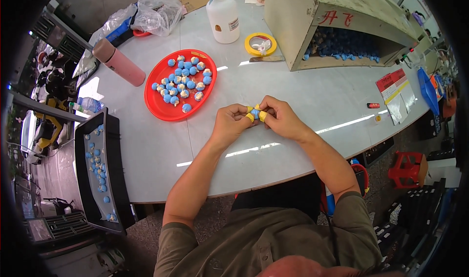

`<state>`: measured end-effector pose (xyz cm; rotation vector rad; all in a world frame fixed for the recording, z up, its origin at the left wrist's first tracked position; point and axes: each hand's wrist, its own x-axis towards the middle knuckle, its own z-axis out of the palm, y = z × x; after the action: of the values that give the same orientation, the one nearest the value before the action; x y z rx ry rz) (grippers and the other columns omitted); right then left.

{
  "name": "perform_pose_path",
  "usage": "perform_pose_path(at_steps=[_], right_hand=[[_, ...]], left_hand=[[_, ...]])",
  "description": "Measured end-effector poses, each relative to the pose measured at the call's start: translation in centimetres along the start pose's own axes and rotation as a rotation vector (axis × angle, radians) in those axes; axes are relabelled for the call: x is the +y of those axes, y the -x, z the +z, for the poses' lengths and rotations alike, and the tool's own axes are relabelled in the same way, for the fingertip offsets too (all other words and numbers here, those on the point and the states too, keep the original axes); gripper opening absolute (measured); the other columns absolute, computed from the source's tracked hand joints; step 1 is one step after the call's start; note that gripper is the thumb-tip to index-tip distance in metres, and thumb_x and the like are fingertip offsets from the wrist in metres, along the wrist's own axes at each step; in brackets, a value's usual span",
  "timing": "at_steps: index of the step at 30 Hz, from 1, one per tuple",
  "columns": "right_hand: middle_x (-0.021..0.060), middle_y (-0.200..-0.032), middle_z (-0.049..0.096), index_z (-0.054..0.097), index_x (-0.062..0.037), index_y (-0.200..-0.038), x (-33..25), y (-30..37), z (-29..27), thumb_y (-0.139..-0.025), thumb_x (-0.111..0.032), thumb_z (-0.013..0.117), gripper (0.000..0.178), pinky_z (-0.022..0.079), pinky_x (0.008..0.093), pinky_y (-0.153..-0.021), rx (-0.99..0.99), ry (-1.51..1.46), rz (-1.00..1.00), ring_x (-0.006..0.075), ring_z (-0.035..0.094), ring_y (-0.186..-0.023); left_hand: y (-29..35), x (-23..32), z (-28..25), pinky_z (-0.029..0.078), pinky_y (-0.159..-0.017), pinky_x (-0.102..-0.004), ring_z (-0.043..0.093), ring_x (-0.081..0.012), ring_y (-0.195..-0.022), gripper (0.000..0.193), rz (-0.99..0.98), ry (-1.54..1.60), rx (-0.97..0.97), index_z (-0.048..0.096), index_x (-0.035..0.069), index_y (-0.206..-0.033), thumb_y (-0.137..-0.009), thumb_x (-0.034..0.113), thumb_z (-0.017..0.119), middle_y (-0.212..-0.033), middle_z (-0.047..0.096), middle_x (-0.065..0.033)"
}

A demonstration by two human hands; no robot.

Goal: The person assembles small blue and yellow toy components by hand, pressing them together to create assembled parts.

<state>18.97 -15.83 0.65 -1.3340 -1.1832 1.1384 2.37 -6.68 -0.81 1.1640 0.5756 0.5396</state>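
Observation:
A small blue ball (pixel 255 113) is pinched between my two hands, a little above the middle of the grey table. My left hand (pixel 230 123) closes on it from the left, and my right hand (pixel 282 119) from the right. Yellow tape covers several of my fingertips. Most of the ball's surface is hidden behind the fingers. Left of my hands, a round red tray (pixel 166 110) holds many blue balls of the same sort, with cream-coloured bits sticking out of them.
A black bin (pixel 119 194) with more blue balls stands at the left edge. Behind are a pink flask (pixel 119 64), a white bottle (pixel 224 20), a yellow tape roll (pixel 261 36), a knife (pixel 266 59) and a metal box (pixel 293 32) full of blue pieces. A red lighter (pixel 373 105) lies right.

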Motion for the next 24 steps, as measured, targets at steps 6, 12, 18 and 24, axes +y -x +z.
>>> perform_pose_path(at_steps=[6, 12, 18, 24], right_hand=[[0.0049, -0.077, 0.058, 0.051, 0.0018, -0.095, 0.2, -0.1, 0.1, -0.082, 0.007, 0.046, 0.014, 0.043, 0.0237, -0.055, 0.013, 0.017, -0.018, 0.0073, 0.052, -0.063], [0.0052, -0.078, 0.058, 0.051, 0.0028, -0.094, 0.3, -0.2, 0.1, -0.082, 0.007, 0.046, 0.014, 0.043, 0.0237, -0.056, 0.016, 0.041, -0.038, 0.0074, 0.052, -0.064], [0.0041, -0.079, 0.060, 0.052, 0.0015, -0.096, -0.2, -0.2, 0.3, -0.086, 0.006, 0.049, 0.012, 0.044, 0.0224, -0.057, 0.043, 0.077, -0.096, 0.0064, 0.054, -0.065], [0.0025, -0.079, 0.060, 0.053, -0.0002, -0.097, -0.5, -0.3, 0.0, -0.088, 0.005, 0.050, 0.011, 0.044, 0.0211, -0.057, 0.029, 0.028, -0.016, 0.0052, 0.053, -0.065]], left_hand=[[0.0, 0.1, 0.1, 0.058, -0.081, -0.0301, 0.068, -0.0222, -0.088, 0.017, -0.013, -0.041, 0.023, 0.060, -0.012, -0.100, -0.084, -0.007, 0.058, -0.100, 0.065, -0.0168], [0.0, -0.1, 0.3, 0.058, -0.080, -0.0301, 0.068, -0.0214, -0.087, 0.017, 0.004, -0.040, 0.027, 0.059, -0.011, -0.100, -0.084, -0.007, 0.057, -0.099, 0.064, -0.0161], [-0.1, -0.5, 0.3, 0.058, -0.081, -0.0308, 0.068, -0.0208, -0.086, 0.017, 0.031, -0.050, 0.044, 0.057, -0.011, -0.101, -0.084, -0.007, 0.055, -0.099, 0.064, -0.0157], [-0.1, 0.6, 0.4, 0.058, -0.079, -0.0296, 0.068, -0.0221, -0.088, 0.021, -0.042, -0.053, 0.060, 0.056, -0.011, -0.105, -0.085, -0.005, 0.055, -0.099, 0.065, -0.0167]])
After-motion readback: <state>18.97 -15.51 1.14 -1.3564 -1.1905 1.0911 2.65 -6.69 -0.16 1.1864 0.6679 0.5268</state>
